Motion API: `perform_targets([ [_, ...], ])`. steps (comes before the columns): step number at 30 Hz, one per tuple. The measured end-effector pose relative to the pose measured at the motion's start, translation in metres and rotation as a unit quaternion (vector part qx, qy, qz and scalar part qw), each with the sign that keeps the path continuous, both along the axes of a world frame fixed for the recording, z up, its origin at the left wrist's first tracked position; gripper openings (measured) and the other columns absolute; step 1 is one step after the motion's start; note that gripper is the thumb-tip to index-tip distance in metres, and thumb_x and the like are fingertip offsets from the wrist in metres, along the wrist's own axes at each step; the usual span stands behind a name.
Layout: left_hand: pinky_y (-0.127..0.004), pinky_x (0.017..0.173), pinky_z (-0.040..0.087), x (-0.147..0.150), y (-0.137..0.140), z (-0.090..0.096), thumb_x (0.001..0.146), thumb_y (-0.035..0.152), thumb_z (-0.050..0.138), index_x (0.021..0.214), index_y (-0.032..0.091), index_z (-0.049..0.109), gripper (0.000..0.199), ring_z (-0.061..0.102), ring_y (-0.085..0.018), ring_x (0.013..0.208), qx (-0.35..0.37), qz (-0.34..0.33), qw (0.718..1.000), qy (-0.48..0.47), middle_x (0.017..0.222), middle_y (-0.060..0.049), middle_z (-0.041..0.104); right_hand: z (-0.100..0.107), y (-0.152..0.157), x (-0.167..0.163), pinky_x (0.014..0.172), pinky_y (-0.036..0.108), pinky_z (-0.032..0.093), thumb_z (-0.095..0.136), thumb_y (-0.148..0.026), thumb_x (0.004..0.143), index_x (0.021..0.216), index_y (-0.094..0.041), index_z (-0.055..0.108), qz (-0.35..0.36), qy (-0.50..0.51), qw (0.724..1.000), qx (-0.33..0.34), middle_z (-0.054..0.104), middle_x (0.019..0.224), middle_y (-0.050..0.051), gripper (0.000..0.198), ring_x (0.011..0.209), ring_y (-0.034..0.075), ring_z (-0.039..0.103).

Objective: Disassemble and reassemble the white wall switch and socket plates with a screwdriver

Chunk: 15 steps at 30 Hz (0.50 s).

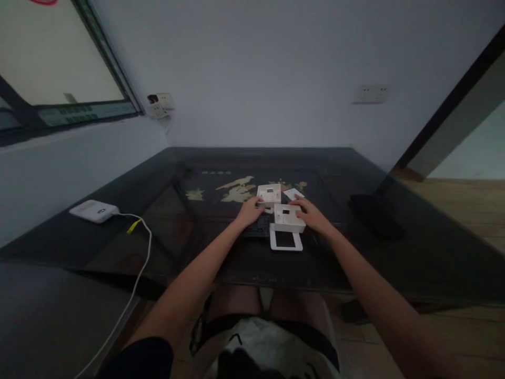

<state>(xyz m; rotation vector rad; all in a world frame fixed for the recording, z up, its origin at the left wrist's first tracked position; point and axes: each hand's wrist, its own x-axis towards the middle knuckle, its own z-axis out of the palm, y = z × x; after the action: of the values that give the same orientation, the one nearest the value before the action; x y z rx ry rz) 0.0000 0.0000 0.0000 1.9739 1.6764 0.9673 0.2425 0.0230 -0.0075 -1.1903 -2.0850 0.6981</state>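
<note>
Two shallow white open-topped plastic boxes, which look like wall-socket housings, are in front of me on a dark table. My left hand has its fingers closed at the left edge of the farther box. My right hand grips the right side of the nearer box, its thumb and fingers at the rim. Under the nearer box's front edge lies a white frame with a dark rectangular middle. Beyond my right fingers rests a flat white piece. A small white part shows between the boxes.
The dark glossy table bears a bird-and-flower picture. A white device with a cable and yellow tag lies at the left. A flat black object is at the right. Wall sockets are behind.
</note>
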Motion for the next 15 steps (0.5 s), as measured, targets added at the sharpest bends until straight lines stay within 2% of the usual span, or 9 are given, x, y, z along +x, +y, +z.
perform_targets([
  [5, -0.034, 0.083, 0.049, -0.016, -0.002, 0.003, 0.078, 0.017, 0.058, 0.089, 0.017, 0.067, 0.014, 0.064, -0.022, 0.087, 0.01, 0.025, 1.0, 0.0, 0.091, -0.005, 0.07, 0.008, 0.001, -0.008, 0.109, 0.039, 0.03, 0.051, -0.006, 0.073, 0.101, -0.015, 0.067, -0.005, -0.002, 1.0, 0.02, 0.051, 0.137, 0.014, 0.034, 0.132, 0.024, 0.043],
  [9, -0.035, 0.081, 0.049, -0.021, -0.001, 0.003, 0.076, 0.018, 0.06, 0.091, 0.016, 0.067, 0.016, 0.063, -0.024, 0.084, 0.018, 0.042, 0.999, -0.006, 0.089, -0.005, 0.069, 0.011, 0.009, -0.009, 0.102, 0.041, 0.037, 0.052, -0.017, 0.08, 0.099, -0.018, 0.068, -0.014, 0.033, 0.998, 0.047, 0.065, 0.114, 0.01, 0.025, 0.112, 0.023, 0.057],
  [12, -0.035, 0.083, 0.048, -0.021, 0.001, 0.0, 0.077, 0.017, 0.059, 0.093, 0.016, 0.066, 0.017, 0.063, -0.024, 0.088, 0.03, 0.055, 0.998, -0.015, 0.092, -0.006, 0.069, 0.008, 0.02, -0.014, 0.095, 0.04, 0.042, 0.05, -0.021, 0.082, 0.096, -0.018, 0.068, -0.036, 0.06, 0.996, 0.054, 0.067, 0.104, 0.008, 0.023, 0.102, 0.023, 0.06],
  [15, -0.035, 0.084, 0.048, -0.023, 0.003, -0.002, 0.077, 0.016, 0.057, 0.093, 0.017, 0.065, 0.018, 0.062, -0.023, 0.089, 0.041, 0.067, 0.997, -0.023, 0.092, -0.006, 0.068, 0.004, 0.03, -0.02, 0.092, 0.039, 0.045, 0.048, -0.021, 0.081, 0.098, -0.018, 0.065, -0.042, 0.067, 0.995, 0.06, 0.067, 0.102, 0.007, 0.024, 0.099, 0.022, 0.061],
])
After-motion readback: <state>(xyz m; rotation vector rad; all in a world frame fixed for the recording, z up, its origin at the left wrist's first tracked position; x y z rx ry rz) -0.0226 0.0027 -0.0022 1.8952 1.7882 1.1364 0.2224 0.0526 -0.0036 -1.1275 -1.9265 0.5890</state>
